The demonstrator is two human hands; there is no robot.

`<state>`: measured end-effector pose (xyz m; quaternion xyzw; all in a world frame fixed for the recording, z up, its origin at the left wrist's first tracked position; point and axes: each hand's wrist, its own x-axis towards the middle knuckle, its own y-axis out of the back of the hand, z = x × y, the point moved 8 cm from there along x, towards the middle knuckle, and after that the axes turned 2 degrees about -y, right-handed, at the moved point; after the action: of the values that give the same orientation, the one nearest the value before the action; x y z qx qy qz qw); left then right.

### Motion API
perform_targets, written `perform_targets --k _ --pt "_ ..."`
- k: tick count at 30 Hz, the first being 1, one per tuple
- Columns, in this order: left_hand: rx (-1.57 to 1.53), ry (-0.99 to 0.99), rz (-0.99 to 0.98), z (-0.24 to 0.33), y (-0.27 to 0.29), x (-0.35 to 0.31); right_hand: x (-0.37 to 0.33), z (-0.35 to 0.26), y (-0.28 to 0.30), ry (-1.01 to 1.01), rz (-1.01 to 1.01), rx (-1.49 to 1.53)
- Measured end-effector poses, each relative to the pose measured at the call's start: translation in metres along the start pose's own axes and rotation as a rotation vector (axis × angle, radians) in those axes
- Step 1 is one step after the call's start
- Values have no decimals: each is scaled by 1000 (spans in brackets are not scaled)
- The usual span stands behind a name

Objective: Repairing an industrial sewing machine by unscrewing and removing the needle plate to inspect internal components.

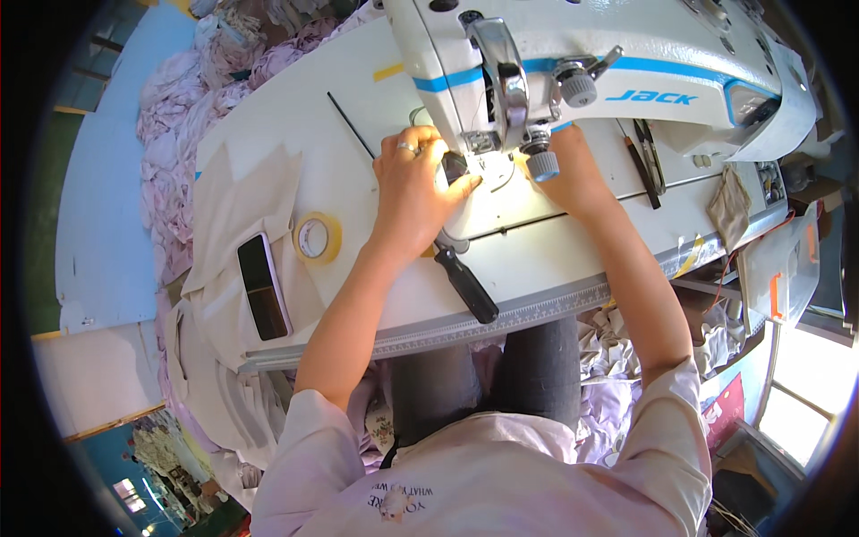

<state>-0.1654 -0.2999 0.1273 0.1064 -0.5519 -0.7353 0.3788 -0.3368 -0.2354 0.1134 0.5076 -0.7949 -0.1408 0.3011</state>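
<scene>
A white sewing machine (pixel 582 89) with a blue stripe stands over the table, its lamp lighting the needle area. My left hand (pixel 410 192), a ring on one finger, is closed beside the needle. Its fingers and thumb are around a small dark piece (pixel 455 166) that I cannot make out. On the needle's other side my right hand (pixel 565 174) reaches in under the machine arm, which hides its fingers. Just below my left hand, a black-handled screwdriver (pixel 467 285) lies across the table's front edge; its front end is unclear.
To the left lie a phone (pixel 263 286), a tape roll (pixel 317 238) and beige fabric pieces (pixel 246 201). A thin dark rod (pixel 350 123) lies beyond my left hand. Tweezers (pixel 651 157) and another slim tool (pixel 641 172) are at the right. Piled pale garments (pixel 170 134) border the table.
</scene>
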Motion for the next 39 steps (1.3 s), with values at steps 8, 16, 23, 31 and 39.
perform_targets --k 8,16,23,31,39 --pt "63 -137 19 17 -1 -1 -5 -14 4 -90 -275 -139" --pt "16 -128 57 5 0 2 -8 -45 14 111 -54 -71" --pt "-42 -128 -9 -2 -2 9 -4 -30 12 123 -30 -67" --pt "-1 -168 28 -2 -1 9 -6 -36 13 61 -56 -82" --pt "-22 -188 58 5 2 8 -13 -17 6 -35 -123 -156"
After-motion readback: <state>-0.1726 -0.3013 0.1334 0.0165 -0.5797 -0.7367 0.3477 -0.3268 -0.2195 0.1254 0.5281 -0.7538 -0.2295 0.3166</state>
